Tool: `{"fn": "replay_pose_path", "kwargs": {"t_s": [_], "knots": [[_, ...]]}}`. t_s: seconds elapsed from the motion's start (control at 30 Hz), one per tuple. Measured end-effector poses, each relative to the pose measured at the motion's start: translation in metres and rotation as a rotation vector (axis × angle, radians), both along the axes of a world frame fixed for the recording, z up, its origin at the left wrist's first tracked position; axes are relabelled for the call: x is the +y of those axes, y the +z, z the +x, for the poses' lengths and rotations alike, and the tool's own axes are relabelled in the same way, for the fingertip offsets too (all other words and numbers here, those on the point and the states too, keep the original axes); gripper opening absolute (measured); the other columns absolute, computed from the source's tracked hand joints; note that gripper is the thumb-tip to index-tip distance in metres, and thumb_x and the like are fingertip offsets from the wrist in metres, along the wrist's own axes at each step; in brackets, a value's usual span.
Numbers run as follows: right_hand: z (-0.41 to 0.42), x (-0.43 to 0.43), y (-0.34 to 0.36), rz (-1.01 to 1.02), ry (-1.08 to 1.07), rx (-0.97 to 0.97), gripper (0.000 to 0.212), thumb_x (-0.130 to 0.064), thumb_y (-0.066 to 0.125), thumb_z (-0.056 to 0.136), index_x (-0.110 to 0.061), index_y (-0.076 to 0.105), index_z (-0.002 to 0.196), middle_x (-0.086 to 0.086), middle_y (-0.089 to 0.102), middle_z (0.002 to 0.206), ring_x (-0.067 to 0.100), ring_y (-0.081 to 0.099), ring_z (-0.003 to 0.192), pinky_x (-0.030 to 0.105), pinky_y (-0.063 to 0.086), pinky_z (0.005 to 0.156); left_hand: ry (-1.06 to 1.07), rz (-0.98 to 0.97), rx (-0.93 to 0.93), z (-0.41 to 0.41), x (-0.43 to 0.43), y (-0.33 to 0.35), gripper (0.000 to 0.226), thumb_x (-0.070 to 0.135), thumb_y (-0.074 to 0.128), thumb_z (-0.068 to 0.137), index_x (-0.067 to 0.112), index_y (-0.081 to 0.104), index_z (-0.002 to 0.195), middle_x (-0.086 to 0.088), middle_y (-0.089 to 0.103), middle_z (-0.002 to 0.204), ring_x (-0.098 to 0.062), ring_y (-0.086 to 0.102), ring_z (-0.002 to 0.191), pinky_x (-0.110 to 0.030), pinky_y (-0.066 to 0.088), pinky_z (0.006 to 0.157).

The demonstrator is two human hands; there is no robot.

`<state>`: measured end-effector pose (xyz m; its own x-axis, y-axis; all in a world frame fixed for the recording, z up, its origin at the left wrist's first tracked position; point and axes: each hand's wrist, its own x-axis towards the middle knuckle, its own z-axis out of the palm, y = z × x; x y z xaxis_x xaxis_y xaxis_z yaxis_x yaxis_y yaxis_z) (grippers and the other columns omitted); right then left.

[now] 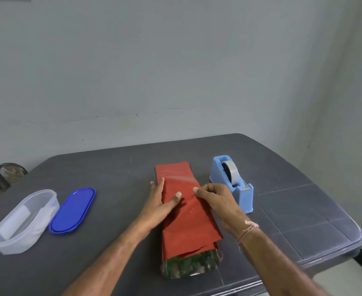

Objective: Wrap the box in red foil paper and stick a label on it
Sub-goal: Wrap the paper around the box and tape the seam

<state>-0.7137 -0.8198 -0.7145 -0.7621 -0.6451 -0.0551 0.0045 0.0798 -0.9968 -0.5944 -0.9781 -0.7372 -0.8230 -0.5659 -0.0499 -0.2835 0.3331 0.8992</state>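
While the red foil paper (188, 221) is pinched by the right hand (215, 198) and pressed under the flat left hand (160, 202), tearing beside the pinch is risked by overpulling.

Glossy red foil paper (186, 212), matt table (116, 174)

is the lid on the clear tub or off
Off. The blue lid lies flat on the table beside the tub, whose top is open.
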Motion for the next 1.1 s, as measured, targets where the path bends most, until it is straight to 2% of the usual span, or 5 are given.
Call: {"fn": "replay_pose_path", "kwargs": {"t_s": [0.13,0.3,0.5,0.67,1.1], "knots": [[0.004,-0.002,0.001,0.003,-0.012,0.019,0.031,-0.028,0.082,0.087,-0.001,0.07,0.076,0.01,0.065,0.07,0.02,0.058,0.067,0.033,0.053,0.067,-0.015,0.052,0.02,0.002,0.003,0.004,0.097,0.06,0.062,0.09,0.035,0.002,0.163,0.005,-0.019,0.169,-0.013,-0.003,0.156,-0.022,0.022,0.113],[0.006,-0.001,-0.006,0.005,-0.042,-0.001,0.025,-0.023,0.083,0.086,-0.01,0.071,0.068,0.007,0.067,0.066,0.018,0.059,0.064,0.03,0.053,0.065,-0.026,0.033,-0.018,0.002,0.0,0.002,0.105,0.072,0.062,0.082,0.041,0.001,0.162,0.002,-0.016,0.17,-0.015,-0.004,0.157,-0.039,0.011,0.127],[0.001,-0.004,-0.009,0.006,-0.098,-0.062,0.02,-0.021,0.085,0.082,-0.012,0.074,0.068,0.016,0.077,0.081,0.023,0.07,0.074,0.039,0.061,0.079,-0.029,-0.02,-0.035,-0.001,-0.004,0.002,0.105,0.074,0.061,0.082,0.039,0.002,0.162,0.0,-0.012,0.171,-0.013,-0.007,0.157,-0.039,0.006,0.127],[0.004,-0.002,-0.011,-0.019,-0.113,-0.12,0.019,-0.014,0.084,0.082,-0.011,0.072,0.068,0.01,0.074,0.075,0.019,0.068,0.07,0.03,0.057,0.067,-0.02,-0.044,-0.056,-0.001,-0.004,-0.001,0.109,0.077,0.061,0.079,0.039,0.001,0.162,-0.003,-0.011,0.171,-0.013,-0.01,0.156,-0.04,0.004,0.127],[0.004,0.002,-0.021,-0.036,-0.162,-0.247,0.016,-0.006,0.077,0.085,-0.006,0.067,0.073,0.014,0.069,0.078,0.021,0.066,0.067,0.032,0.06,0.067,-0.02,-0.149,-0.097,0.002,0.004,-0.003,0.093,0.07,0.059,0.086,0.044,0.011,0.161,-0.007,-0.005,0.172,-0.019,-0.001,0.158,-0.038,0.011,0.124]]}}
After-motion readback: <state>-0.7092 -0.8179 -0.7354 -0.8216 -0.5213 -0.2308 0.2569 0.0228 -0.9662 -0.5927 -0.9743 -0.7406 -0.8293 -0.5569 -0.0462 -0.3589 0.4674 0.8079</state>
